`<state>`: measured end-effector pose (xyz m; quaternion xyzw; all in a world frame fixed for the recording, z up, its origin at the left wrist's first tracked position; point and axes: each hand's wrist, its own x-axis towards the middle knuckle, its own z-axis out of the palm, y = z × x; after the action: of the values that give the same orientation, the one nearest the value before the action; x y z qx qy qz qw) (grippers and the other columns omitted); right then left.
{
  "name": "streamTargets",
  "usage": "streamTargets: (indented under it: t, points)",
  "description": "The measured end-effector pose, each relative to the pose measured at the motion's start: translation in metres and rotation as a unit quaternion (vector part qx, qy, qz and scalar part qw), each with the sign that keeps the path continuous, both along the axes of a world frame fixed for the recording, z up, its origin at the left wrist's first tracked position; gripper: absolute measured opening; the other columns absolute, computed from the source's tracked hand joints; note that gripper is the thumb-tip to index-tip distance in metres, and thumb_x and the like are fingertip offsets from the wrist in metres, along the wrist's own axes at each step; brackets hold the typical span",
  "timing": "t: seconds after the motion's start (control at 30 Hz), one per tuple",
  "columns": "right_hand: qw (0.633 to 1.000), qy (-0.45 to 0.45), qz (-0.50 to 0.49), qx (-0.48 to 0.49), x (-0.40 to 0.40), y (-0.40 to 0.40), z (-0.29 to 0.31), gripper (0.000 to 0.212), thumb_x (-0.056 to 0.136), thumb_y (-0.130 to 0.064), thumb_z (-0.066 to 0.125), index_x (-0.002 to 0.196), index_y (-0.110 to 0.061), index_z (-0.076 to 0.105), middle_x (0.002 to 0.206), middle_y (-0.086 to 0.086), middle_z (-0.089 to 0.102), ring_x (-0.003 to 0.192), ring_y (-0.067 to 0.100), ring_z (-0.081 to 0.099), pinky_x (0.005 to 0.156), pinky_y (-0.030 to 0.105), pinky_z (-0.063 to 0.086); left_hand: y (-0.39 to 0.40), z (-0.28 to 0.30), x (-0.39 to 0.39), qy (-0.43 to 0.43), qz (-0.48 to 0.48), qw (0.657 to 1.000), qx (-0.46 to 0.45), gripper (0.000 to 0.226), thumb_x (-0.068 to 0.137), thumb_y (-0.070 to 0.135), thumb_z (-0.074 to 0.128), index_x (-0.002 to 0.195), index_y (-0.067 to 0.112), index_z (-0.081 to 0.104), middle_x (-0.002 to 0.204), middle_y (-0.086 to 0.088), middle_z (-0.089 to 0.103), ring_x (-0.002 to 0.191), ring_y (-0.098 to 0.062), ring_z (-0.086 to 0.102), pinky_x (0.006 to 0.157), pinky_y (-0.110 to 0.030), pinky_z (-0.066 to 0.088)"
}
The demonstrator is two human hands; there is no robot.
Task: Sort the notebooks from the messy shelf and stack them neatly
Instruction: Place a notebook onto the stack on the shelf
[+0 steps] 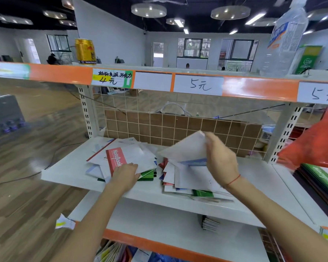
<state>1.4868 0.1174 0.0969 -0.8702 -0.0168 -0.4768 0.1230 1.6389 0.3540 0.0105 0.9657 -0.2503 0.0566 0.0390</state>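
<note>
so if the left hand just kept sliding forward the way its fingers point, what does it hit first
Probably the red notebook: the left hand already lies on the left pile with its fingertips at that cover's near end. Beyond it come white notebooks, then the wire grid back. Depth is unclear.

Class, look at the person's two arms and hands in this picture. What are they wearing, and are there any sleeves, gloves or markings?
Both forearms are bare, with no sleeves in view and no gloves. The left hand carries nothing worn. The right hand has a thin red string bracelet round the wrist. No watch or rings show.
</note>
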Motion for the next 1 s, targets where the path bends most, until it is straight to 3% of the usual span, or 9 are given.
streamTargets:
  t: [0.07, 0.17, 0.37, 0.47, 0.53, 0.63, 0.8, 0.93, 1.0]
  points:
    - [0.999, -0.043, 0.001, -0.015, 0.011, 0.0, 0.025, 0.038, 0.085, -0.013, 0.035, 0.122, -0.014, 0.04, 0.089, 0.019, 0.06, 0.052, 0.031, 0.054, 0.042, 0.032, 0.044, 0.001, 0.0, 0.0, 0.002, -0.001, 1.0, -0.003, 0.032, 0.098, 0.037, 0.041, 0.119, 0.016, 0.054, 0.114, -0.004, 0.059, 0.101, -0.022, 0.056, 0.086, -0.033, 0.046]
    - [0.994, -0.05, -0.04, -0.083, 0.032, -0.004, 0.05, 0.029, 0.082, -0.014, 0.036, 0.11, -0.014, 0.043, 0.082, 0.02, 0.053, 0.042, 0.029, 0.044, 0.039, 0.022, 0.029, 0.001, -0.001, 0.0, 0.008, 0.003, 1.0, -0.018, 0.029, 0.098, 0.036, 0.042, 0.116, 0.016, 0.054, 0.112, -0.005, 0.059, 0.099, -0.023, 0.057, 0.083, -0.032, 0.046]
    - [0.968, 0.198, -0.116, -0.098, 0.082, -0.033, 0.029, 0.027, 0.093, -0.012, 0.044, 0.118, -0.004, 0.05, 0.111, 0.02, 0.048, 0.077, 0.038, 0.055, 0.057, 0.035, 0.038, 0.0, -0.001, 0.005, 0.005, 0.001, 1.0, 0.021, 0.029, 0.098, 0.036, 0.04, 0.116, 0.015, 0.052, 0.114, -0.006, 0.057, 0.102, -0.024, 0.054, 0.089, -0.036, 0.044]
    - [0.943, 0.291, -0.159, -0.006, 0.098, -0.053, -0.005, 0.027, 0.094, -0.01, 0.041, 0.119, -0.005, 0.049, 0.124, 0.016, 0.041, 0.093, 0.035, 0.055, 0.073, 0.037, 0.042, 0.001, -0.003, 0.007, 0.014, 0.0, 0.999, 0.034, 0.034, 0.098, 0.039, 0.042, 0.12, 0.015, 0.051, 0.117, -0.006, 0.055, 0.106, -0.024, 0.052, 0.092, -0.035, 0.043]
    - [0.922, 0.328, -0.19, 0.076, 0.102, -0.062, -0.022, 0.027, 0.094, -0.006, 0.04, 0.118, -0.002, 0.051, 0.13, 0.019, 0.039, 0.101, 0.037, 0.055, 0.084, 0.04, 0.043, 0.003, -0.003, 0.008, 0.026, 0.002, 0.999, 0.029, 0.036, 0.098, 0.04, 0.042, 0.124, 0.017, 0.049, 0.12, -0.004, 0.053, 0.11, -0.024, 0.049, 0.094, -0.037, 0.043]
    - [0.902, 0.342, -0.217, 0.15, 0.1, -0.072, -0.037, 0.03, 0.09, 0.0, 0.043, 0.118, 0.003, 0.055, 0.125, 0.025, 0.047, 0.117, 0.037, 0.046, 0.089, 0.036, 0.04, 0.004, -0.003, 0.011, 0.047, 0.015, 0.998, 0.029, 0.038, 0.097, 0.04, 0.042, 0.13, 0.02, 0.046, 0.126, -0.001, 0.049, 0.117, -0.026, 0.045, 0.097, -0.042, 0.039]
    - [0.896, 0.412, -0.142, 0.085, 0.082, -0.075, -0.05, 0.037, 0.087, 0.003, 0.048, 0.12, -0.005, 0.061, 0.129, 0.021, 0.047, 0.112, 0.036, 0.052, 0.093, 0.031, 0.04, 0.001, -0.003, 0.012, 0.076, 0.019, 0.996, 0.047, 0.051, 0.094, 0.031, 0.05, 0.142, 0.021, 0.035, 0.146, -0.002, 0.034, 0.13, -0.028, 0.033, 0.103, -0.047, 0.033]
    - [0.892, 0.443, -0.087, -0.019, 0.052, -0.07, -0.058, 0.017, 0.089, -0.013, 0.05, 0.104, -0.013, 0.057, 0.109, 0.015, 0.054, 0.093, 0.03, 0.055, 0.076, 0.033, 0.043, 0.0, -0.002, 0.01, 0.06, 0.027, 0.995, 0.074, 0.057, 0.093, 0.014, 0.047, 0.146, 0.023, 0.027, 0.153, -0.002, 0.024, 0.133, -0.03, 0.029, 0.106, -0.047, 0.03]
    - [0.899, 0.421, -0.073, -0.09, 0.042, -0.06, -0.052, 0.017, 0.068, -0.013, 0.077, 0.079, -0.006, 0.066, 0.085, 0.01, 0.053, 0.073, 0.026, 0.059, 0.055, 0.027, 0.041, -0.001, -0.002, 0.008, 0.056, 0.032, 0.995, 0.072, 0.054, 0.095, 0.013, 0.042, 0.146, 0.023, 0.028, 0.151, -0.002, 0.026, 0.131, -0.03, 0.03, 0.105, -0.046, 0.03]
